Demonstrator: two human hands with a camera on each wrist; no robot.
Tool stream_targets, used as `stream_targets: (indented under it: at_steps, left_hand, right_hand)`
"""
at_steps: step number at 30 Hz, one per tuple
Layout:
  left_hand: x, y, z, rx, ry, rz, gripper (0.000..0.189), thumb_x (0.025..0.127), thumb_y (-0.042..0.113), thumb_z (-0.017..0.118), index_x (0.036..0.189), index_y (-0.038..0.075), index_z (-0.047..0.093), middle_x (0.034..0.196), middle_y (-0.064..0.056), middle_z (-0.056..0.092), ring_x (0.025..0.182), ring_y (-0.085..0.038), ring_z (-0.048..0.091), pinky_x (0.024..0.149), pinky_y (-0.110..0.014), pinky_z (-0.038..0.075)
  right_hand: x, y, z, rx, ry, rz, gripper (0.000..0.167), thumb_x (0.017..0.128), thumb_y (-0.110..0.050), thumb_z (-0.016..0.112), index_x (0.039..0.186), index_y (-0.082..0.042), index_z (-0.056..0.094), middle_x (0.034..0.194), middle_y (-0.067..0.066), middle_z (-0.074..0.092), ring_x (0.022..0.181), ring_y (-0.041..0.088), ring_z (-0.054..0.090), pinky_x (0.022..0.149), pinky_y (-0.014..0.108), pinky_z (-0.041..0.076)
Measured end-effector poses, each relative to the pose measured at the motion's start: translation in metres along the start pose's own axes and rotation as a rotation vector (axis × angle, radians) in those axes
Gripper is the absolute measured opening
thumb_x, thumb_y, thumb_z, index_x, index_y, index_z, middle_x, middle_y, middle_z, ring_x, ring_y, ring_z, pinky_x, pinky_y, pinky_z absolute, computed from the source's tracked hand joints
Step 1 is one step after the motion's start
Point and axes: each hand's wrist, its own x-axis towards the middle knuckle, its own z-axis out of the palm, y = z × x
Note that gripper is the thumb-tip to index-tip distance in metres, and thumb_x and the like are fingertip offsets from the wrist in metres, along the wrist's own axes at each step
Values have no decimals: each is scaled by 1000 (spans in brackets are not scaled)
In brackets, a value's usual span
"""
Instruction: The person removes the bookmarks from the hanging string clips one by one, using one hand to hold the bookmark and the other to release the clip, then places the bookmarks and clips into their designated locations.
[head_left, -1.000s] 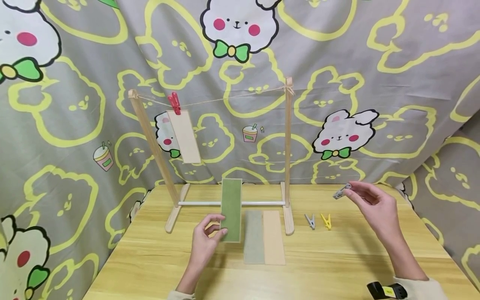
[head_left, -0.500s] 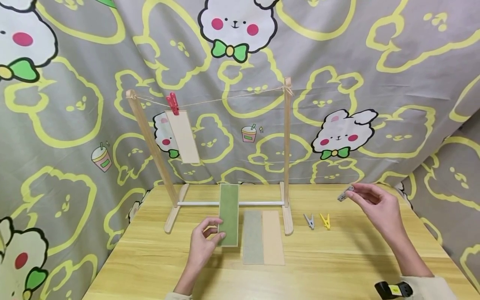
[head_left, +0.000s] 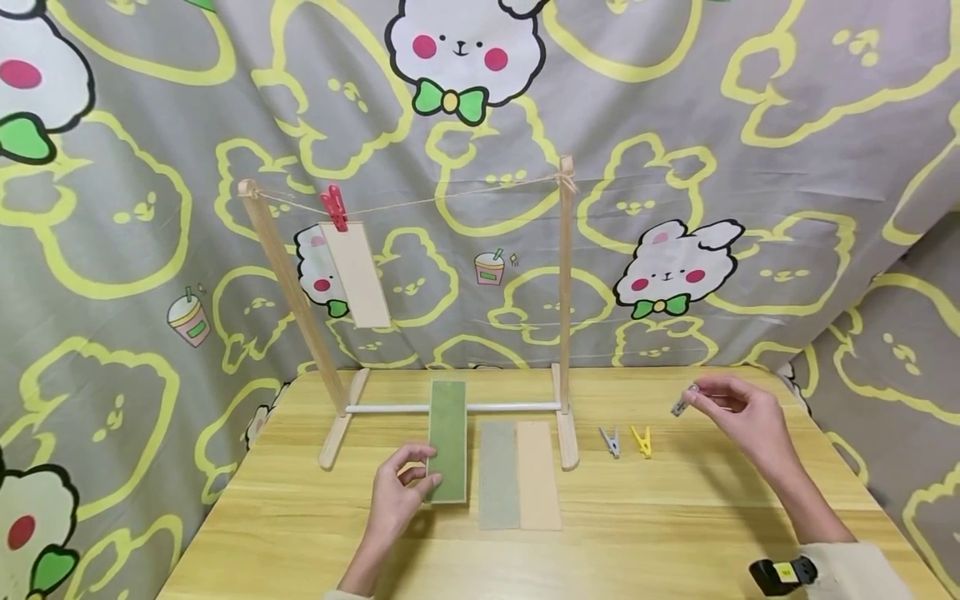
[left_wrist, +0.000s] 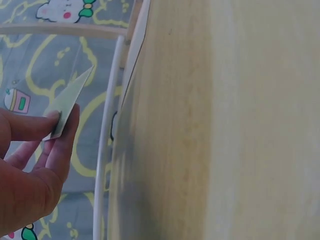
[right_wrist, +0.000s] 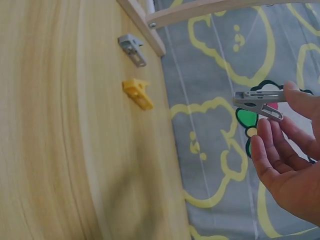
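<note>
My left hand (head_left: 399,493) pinches a green rectangular card (head_left: 447,442) by its lower left edge, holding it raised above the table. In the left wrist view the card (left_wrist: 72,100) shows nearly edge-on between thumb and fingers. On the right, my right hand (head_left: 746,421) pinches a grey clothespin (right_wrist: 259,102) by its handles between thumb and index finger, in the air. A grey-blue card (head_left: 498,475) and a peach card (head_left: 538,475) lie side by side on the table. A cream card (head_left: 356,275) hangs from a string under a red clothespin (head_left: 334,208).
A wooden frame, with a left post (head_left: 292,292), a right post (head_left: 566,292) and a white crossbar (head_left: 513,407), carries the string (head_left: 450,197). Another grey clothespin (head_left: 611,442) and a yellow clothespin (head_left: 642,442) lie right of the frame. Patterned curtain (head_left: 675,108) closes the back.
The green card has come down a little and toward me in my left hand. In my right hand the grey clothespin has swung to point more downward. The whole view has shifted slightly.
</note>
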Motion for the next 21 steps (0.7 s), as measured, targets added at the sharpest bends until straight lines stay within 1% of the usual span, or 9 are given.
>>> stream_targets:
  at_steps: [7,11,13,18,21]
  left_hand:
    - [-5,-1,-2,17,-16,-62,39,75,-24,74,108,-6,67,109,-21,62,79,-18,64,65,-20,57]
    - [-6,-2,-1,14,-23,-72,38,74,-25,74,106,-6,67,109,-20,63,76,-16,63,63,-19,56]
    - [-6,-2,-1,9,-31,-76,37,74,-25,74,106,-6,67,109,-20,63,75,-16,62,63,-18,55]
    - [-6,-3,-3,8,-42,-101,36,75,-23,74,106,-7,67,104,-19,62,74,-14,62,54,-17,50]
    - [-6,-4,-4,19,-50,-111,35,75,-22,75,106,-7,67,101,-19,61,69,-11,59,48,-16,44]
  right_hand:
    - [1,9,2,-62,-70,31,37,93,-32,78,115,-2,72,94,-4,75,79,-3,63,68,13,49]
    - [2,18,7,-76,-106,26,36,95,-32,77,114,-1,73,99,7,76,81,-4,63,69,13,51]
    - [1,21,8,-75,-120,29,36,95,-32,76,114,-1,73,102,11,75,82,-2,63,69,14,52]
    - [0,29,10,-58,-171,73,40,97,-34,73,117,1,72,104,14,74,84,7,67,69,18,54]
    - [-1,33,10,-61,-207,100,44,98,-37,72,120,1,71,108,15,74,87,8,66,72,19,54]
